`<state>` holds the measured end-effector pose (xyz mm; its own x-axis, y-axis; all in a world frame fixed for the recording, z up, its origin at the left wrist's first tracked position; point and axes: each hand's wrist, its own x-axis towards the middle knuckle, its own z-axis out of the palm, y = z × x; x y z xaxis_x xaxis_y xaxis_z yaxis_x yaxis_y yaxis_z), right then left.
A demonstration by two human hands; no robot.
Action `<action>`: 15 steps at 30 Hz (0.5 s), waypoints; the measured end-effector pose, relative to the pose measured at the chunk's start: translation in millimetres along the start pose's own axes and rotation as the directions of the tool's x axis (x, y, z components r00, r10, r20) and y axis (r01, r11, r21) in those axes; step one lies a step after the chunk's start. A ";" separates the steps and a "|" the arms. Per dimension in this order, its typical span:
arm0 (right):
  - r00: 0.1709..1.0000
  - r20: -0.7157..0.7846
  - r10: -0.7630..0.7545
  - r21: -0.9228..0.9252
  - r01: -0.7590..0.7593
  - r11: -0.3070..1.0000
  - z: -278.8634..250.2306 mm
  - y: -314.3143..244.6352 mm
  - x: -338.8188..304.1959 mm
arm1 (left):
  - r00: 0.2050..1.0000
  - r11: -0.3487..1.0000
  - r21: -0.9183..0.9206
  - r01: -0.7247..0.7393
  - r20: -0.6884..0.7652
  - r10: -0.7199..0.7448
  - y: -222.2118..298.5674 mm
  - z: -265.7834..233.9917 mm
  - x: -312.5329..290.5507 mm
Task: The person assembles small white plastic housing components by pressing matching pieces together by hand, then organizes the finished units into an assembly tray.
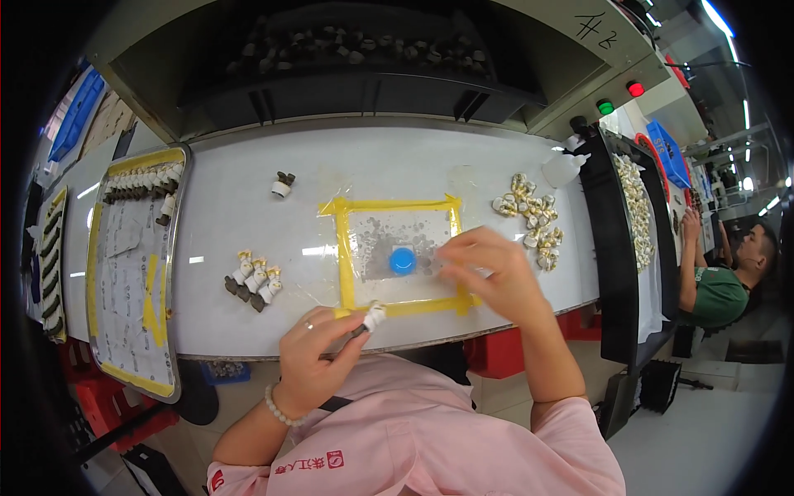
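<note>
My left hand (318, 351) is at the table's near edge, its thumb and fingers closed on a small figurine (375, 317) with a white body and a dark base. My right hand (500, 273) hovers over the right side of a yellow-taped rectangle (343, 256); motion smears its fingertips, so I cannot tell whether they hold anything. Inside that rectangle, close to my right fingers, sits a round blue cap (402, 261) on a spotted grey patch. Several similar figurines (255, 279) lie together to the left, and one dark-and-white piece (283, 184) lies farther back.
At left, a metal tray (132, 248) carries a row of figurines along its far end. Several white-and-gold pieces (529, 211) lie in a cluster at right, near a white squeeze bottle (564, 169). A black bin (608, 248) flanks the table; beyond it another person (719, 289) works.
</note>
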<state>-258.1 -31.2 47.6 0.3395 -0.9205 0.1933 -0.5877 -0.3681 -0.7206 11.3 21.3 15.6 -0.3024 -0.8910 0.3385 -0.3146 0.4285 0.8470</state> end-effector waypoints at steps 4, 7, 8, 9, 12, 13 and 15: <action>0.969 -0.248 0.000 -0.455 -0.117 0.883 -35.7 33.1 1.3 | 0.971 0.883 0.434 -0.178 -0.071 0.230 -6.4 -14.8 -15.9; 0.966 -0.255 -0.040 -0.582 -0.120 0.804 -41.4 42.3 8.9 | 0.972 0.808 0.577 -0.121 -0.094 0.213 -12.4 -19.4 -26.7; 0.968 -0.245 -0.048 -0.565 -0.102 0.819 -41.2 46.1 9.8 | 0.975 0.796 0.596 -0.103 -0.099 0.200 -13.7 -20.4 -28.2; 0.972 -0.227 -0.053 -0.610 -0.100 0.786 -40.6 50.8 10.1 | 0.967 0.779 0.623 -0.075 -0.146 0.209 -14.6 -19.5 -27.2; 0.978 -0.197 -0.071 -0.641 -0.074 0.764 -35.9 50.8 13.5 | 0.955 0.725 0.689 0.006 -0.218 0.199 -17.3 -21.2 -31.0; 0.976 -0.206 -0.071 -0.639 -0.079 0.765 -34.3 49.8 13.5 | 0.944 0.721 0.692 0.035 -0.259 0.203 -18.2 -21.9 -29.4; 0.974 -0.217 -0.070 -0.632 -0.086 0.770 -30.4 49.2 12.2 | 0.937 0.733 0.677 0.065 -0.295 0.189 -21.2 -26.6 -28.4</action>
<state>-305.2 -64.5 34.7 0.2120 -0.8990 0.3833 -0.9461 -0.2871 -0.1501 50.5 33.6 -1.1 -0.0775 -0.7975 0.5984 -0.8596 0.3575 0.3651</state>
